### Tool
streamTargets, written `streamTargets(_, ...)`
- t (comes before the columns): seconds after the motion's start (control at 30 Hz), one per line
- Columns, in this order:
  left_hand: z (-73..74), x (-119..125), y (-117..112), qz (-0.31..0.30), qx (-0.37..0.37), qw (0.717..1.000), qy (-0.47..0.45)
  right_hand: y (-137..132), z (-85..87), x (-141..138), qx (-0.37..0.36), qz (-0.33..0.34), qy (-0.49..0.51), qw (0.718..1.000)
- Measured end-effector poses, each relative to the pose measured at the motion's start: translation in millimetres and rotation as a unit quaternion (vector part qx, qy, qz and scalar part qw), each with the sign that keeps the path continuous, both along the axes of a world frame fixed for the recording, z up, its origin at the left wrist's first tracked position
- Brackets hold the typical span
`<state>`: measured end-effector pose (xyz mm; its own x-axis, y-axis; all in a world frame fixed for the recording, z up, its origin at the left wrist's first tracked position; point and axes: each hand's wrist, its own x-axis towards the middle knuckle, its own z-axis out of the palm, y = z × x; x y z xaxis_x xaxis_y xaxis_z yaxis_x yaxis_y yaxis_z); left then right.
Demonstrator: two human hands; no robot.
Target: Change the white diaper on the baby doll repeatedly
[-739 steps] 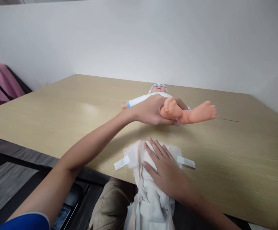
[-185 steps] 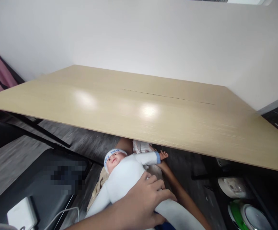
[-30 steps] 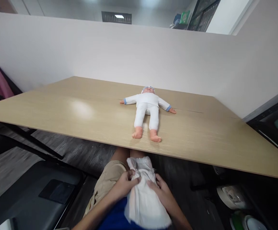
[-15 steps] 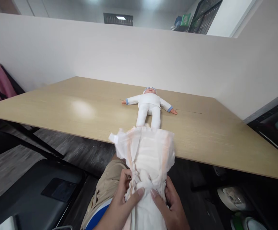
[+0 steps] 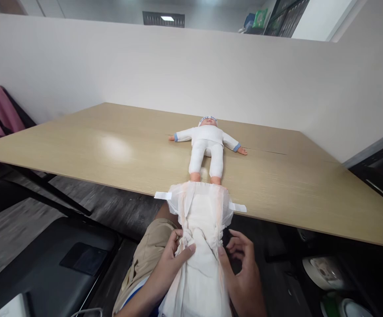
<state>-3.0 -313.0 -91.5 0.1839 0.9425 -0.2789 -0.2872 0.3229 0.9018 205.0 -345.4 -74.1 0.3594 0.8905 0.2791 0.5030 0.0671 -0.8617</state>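
Note:
A white diaper (image 5: 204, 211) lies opened lengthwise, inner side up, with its far end by the table edge and a tape tab sticking out on each side. My left hand (image 5: 174, 255) grips its left edge, thumb on top and fingers curled beneath. At the right edge my right hand (image 5: 241, 264) has its thumb against the diaper, while its fingers are lifted and spread apart. Beyond the diaper's far end a baby doll (image 5: 207, 145) in white clothes and a printed cap lies on its back, arms out and feet toward me.
The doll rests on a wooden table (image 5: 128, 163) against a white partition wall (image 5: 165, 70). To the left stands a black chair (image 5: 46, 268) with a dark phone-like slab (image 5: 84, 257) on its seat. Dark shelving with several items sits low on the right.
The diaper's far end has settled flatter, and both tape tabs now stick outward. My right hand's fingers have loosened and opened away from the edge. My left hand keeps its hold.

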Motion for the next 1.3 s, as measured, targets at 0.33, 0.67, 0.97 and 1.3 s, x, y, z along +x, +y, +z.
streamTargets(0.33,0.8,-4.8,2.3,-0.016,0.023,0.999,0.040,92.8,47.7,-23.6,0.064,0.224,-0.253,0.939)
streamTargets(0.67,26.0,-42.0,21.4,-0.040,0.223,0.919,0.321,113.8,17.5,-26.6,0.041,0.235,-0.341,0.909)
streamTargets(0.97,100.8,-56.7,201.3,-0.040,0.534,0.664,0.522,115.5,19.6,-26.0,0.047,0.236,-0.341,0.909)
streamTargets(1.3,115.0,16.2,294.1,-0.387,0.673,0.408,0.481,115.0,21.7,-22.8,0.047,0.236,-0.301,0.923)
